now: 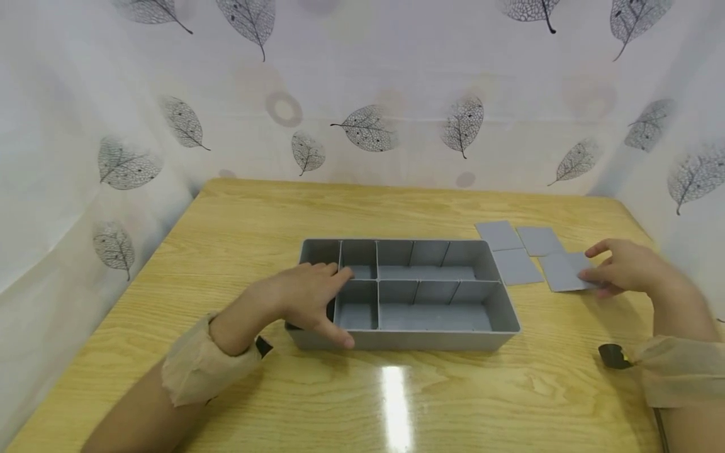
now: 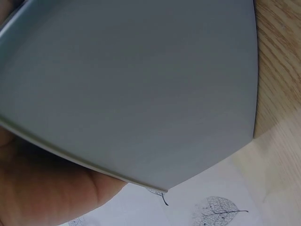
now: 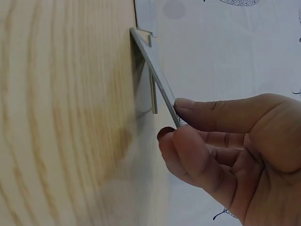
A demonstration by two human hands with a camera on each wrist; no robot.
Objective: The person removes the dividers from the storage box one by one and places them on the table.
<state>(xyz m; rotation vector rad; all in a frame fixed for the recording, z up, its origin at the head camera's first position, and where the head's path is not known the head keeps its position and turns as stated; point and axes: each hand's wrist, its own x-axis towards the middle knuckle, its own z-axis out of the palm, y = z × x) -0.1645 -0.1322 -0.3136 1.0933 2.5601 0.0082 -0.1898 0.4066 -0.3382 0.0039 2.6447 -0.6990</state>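
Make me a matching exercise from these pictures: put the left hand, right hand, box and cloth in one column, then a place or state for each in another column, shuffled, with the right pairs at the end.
Column one
1. Left hand
2. Right hand
3. Box
4. Cloth

Column two
A. Pinching a gray panel
B. Leaf-printed, behind the table
C. At the box's left end
D. Gray and divided inside

Right pairs: 1-C, 2-A, 3-D, 4-B
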